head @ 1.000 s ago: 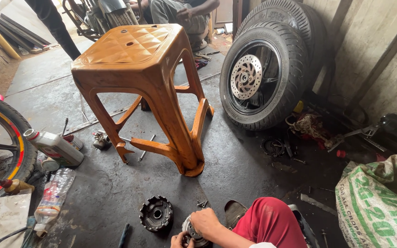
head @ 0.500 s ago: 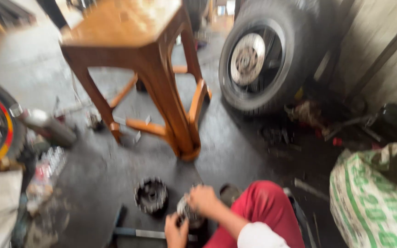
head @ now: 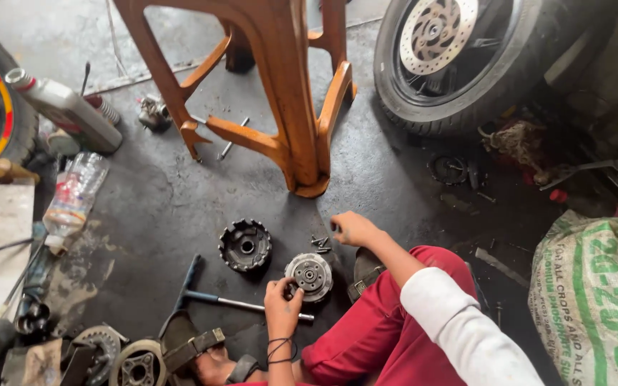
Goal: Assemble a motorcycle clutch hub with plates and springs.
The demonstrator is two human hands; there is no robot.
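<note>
I sit on the dark floor in red trousers. My left hand (head: 282, 302) grips the edge of a round silver toothed metal disc (head: 310, 274) that lies flat on the floor. My right hand (head: 352, 228) is past it, fingers pinched on a small dark bolt, just beside a few loose bolts (head: 320, 244). A black ribbed hub (head: 244, 245) lies left of the disc. A long T-handle wrench (head: 217, 298) lies on the floor under my left wrist.
An orange plastic stool (head: 280, 107) stands ahead, a wheel with a brake disc (head: 443, 57) at the back right, and a printed sack (head: 595, 293) at the right. At the left are an oil bottle (head: 66, 109), a clear bottle (head: 73, 196) and more round parts (head: 119, 357).
My view has tilted down and come closer. My right hand has left the disc and moved right to the loose bolts. My left hand stays on the disc.
</note>
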